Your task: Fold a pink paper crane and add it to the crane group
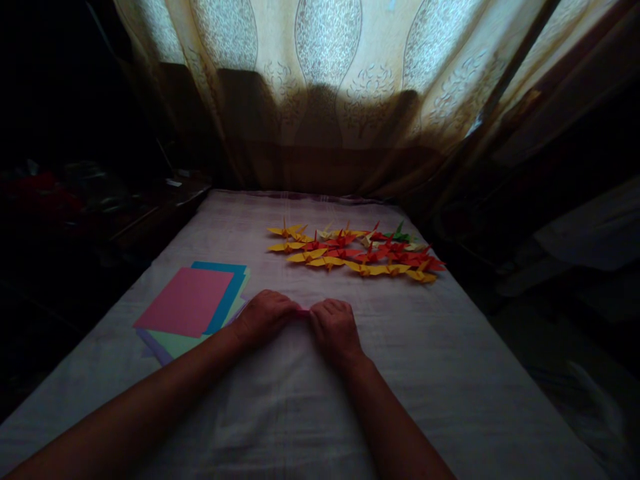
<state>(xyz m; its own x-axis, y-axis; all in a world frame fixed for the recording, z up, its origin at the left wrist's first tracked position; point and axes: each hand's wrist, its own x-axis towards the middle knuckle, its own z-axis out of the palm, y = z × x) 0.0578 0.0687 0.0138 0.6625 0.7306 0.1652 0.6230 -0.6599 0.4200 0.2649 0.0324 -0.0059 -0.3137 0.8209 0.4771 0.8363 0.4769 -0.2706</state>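
Gripping pink paper (303, 313), left hand (267, 315) and right hand (336, 328) are over a cloth (430, 360) bearing folded cranes (344, 240).

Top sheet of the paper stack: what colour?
The top sheet is pink; it shows best in the head view.

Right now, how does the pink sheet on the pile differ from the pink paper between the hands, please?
The pink sheet lies broad and flat; the pink paper shows as a narrow strip. The sheet tops the pile, while the left hand and right hand hold the pink paper. Both are pink.
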